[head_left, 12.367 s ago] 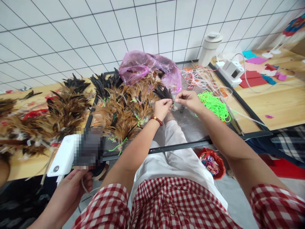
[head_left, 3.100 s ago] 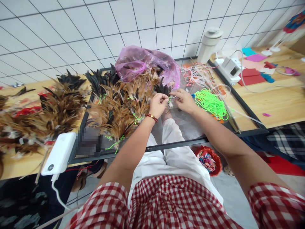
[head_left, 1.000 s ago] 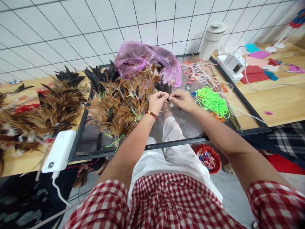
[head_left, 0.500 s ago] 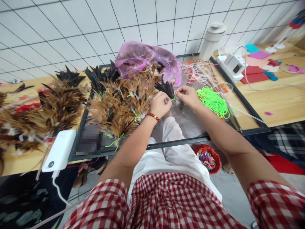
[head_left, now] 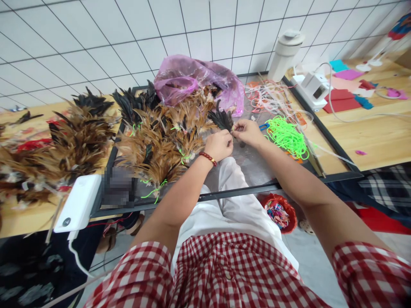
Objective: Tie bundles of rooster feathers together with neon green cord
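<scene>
A bundle of black feathers lies with its base at the meeting point of my two hands. My right hand pinches at that base, where a small yellowish-green bit shows at the fingertips. Curled closed just beside it, my left hand wears a dark red bead bracelet; what its fingers hold is hidden. Brown feather bundles, several tied with bright green cord, spread over the tray to the left. A heap of loose green cord is right of my right hand, with a small blue loop next to it.
The black-framed tray also carries a pink plastic bag and white and red strings. A white bottle and a charger stand at the right. A power bank sits at the left edge; a red basket is below.
Both hands have come closer together at the feathers' base. The green strand that showed between them is now mostly hidden. The blue loop has come into view beside my right hand.
</scene>
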`<action>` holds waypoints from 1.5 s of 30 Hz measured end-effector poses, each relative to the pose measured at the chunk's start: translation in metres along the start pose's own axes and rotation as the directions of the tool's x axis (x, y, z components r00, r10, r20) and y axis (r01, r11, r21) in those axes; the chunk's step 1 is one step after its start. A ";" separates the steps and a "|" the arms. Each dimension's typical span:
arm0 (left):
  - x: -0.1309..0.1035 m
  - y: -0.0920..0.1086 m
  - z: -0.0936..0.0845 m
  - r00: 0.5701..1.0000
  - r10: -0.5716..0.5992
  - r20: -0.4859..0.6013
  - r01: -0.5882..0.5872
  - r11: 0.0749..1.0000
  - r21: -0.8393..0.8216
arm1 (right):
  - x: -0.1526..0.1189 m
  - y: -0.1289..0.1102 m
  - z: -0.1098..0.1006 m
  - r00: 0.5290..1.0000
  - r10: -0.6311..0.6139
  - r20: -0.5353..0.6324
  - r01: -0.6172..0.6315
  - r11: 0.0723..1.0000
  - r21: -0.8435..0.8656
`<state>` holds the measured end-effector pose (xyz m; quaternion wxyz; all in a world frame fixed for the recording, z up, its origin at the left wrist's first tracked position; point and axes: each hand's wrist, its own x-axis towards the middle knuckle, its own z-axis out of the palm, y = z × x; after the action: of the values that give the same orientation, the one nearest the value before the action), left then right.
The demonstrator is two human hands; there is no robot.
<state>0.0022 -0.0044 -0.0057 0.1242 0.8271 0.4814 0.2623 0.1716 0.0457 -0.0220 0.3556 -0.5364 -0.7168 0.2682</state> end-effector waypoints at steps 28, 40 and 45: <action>0.004 -0.014 0.009 0.995 0.091 -0.028 -0.094 0.984 -0.152 | -0.010 -0.017 -0.045 0.962 -0.075 0.263 0.066 0.997 0.045; 0.008 -0.016 0.009 0.990 0.057 -0.129 -0.091 0.956 -0.278 | -0.008 -0.010 -0.047 0.902 -0.056 0.429 0.027 0.997 0.075; 0.009 -0.011 0.010 0.954 -0.051 -0.297 -0.111 0.858 -0.502 | -0.009 -0.016 -0.046 0.958 -0.009 0.286 0.019 0.999 -0.033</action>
<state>0.0034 0.0092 -0.0156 0.2615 0.7220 0.3940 0.5051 0.2003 0.0327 0.0164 0.2409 -0.4933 -0.7691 0.3275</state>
